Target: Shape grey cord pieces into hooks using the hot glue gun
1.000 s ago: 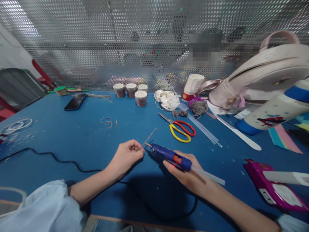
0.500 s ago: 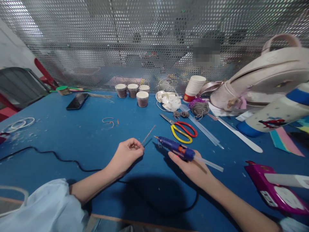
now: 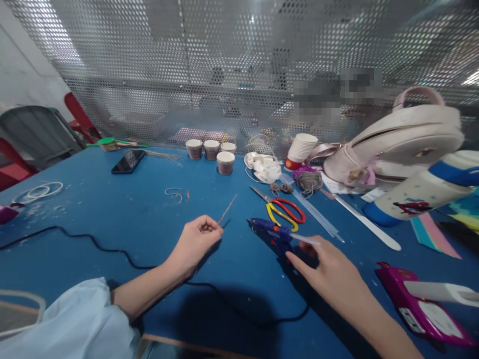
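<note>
My left hand (image 3: 200,241) is closed in a pinch above the blue table, holding the lower end of a thin brownish stick (image 3: 228,209). The stick slants up and to the right. My right hand (image 3: 322,264) is closed around the handle of a blue hot glue gun (image 3: 267,227), thumb on the near side. Its nozzle points left, and a clear glue stick (image 3: 305,238) juts from its back. The gun is low over the table or touching it; I cannot tell which. Just beyond lie scissors (image 3: 279,209) with red and yellow handles.
Small white-topped cups (image 3: 225,163), a stack of paper cups (image 3: 300,149) and grey yarn (image 3: 309,182) stand at the back. A phone (image 3: 127,162) lies left. A black cord (image 3: 108,247) crosses in front. A bottle (image 3: 415,192), bag (image 3: 392,134) and magenta device (image 3: 415,299) are right.
My right hand has moved right and back with the glue gun, away from the stick, and the gun has turned onto its side. My left hand stays nearly in place. The view has tilted slightly.
</note>
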{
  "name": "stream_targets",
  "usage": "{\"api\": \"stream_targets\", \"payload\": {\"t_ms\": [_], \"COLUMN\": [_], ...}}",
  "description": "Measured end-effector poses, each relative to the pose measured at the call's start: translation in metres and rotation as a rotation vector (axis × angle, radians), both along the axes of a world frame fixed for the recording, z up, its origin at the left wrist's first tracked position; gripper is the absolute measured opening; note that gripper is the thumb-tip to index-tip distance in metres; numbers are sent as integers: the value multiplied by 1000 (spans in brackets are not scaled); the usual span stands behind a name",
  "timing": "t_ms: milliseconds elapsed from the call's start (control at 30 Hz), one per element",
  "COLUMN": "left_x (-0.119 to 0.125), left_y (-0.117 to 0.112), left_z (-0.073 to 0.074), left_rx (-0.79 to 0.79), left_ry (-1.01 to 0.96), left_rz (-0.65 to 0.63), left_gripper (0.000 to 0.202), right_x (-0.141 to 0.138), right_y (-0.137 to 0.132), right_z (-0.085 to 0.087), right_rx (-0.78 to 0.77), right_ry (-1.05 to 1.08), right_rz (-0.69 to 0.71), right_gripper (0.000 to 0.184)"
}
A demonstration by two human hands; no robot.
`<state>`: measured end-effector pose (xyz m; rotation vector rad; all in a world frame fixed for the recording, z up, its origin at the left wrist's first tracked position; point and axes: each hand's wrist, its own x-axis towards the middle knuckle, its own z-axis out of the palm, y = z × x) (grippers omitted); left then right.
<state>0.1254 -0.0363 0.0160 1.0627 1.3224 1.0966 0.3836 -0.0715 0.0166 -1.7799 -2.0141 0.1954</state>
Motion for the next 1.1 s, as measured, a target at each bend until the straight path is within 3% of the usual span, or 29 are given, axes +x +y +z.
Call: {"api": "stream_targets", "payload": {"t_ms": [100, 233, 300, 500, 700, 1100], "left_x": [1, 5, 6, 1, 0, 1], "left_y": [-2, -7, -10, -9, -8, -11], "left_z": [0, -1, -2, -7, -4, -2], "left_rx": [5, 30, 42, 134, 155, 45], "left_ry": [-14, -13, -7, 27, 48, -142], "left_rz": [-17, -39, -46, 2, -6, -3], "left_gripper": [16, 16, 16, 15, 12, 9], "right_x": [-9, -55, -80, -124, -135, -135], "right_y": [-16, -10, 3, 35, 35, 35], "right_z": [12, 21, 16, -5, -10, -18], "right_rx": [15, -258, -372, -450, -477, -457], "right_ry": [169, 484, 661, 1108, 1352, 1446], "right_rz": [38, 254, 263, 236, 147, 129], "right_gripper": [25, 15, 11, 22, 20, 14]}}
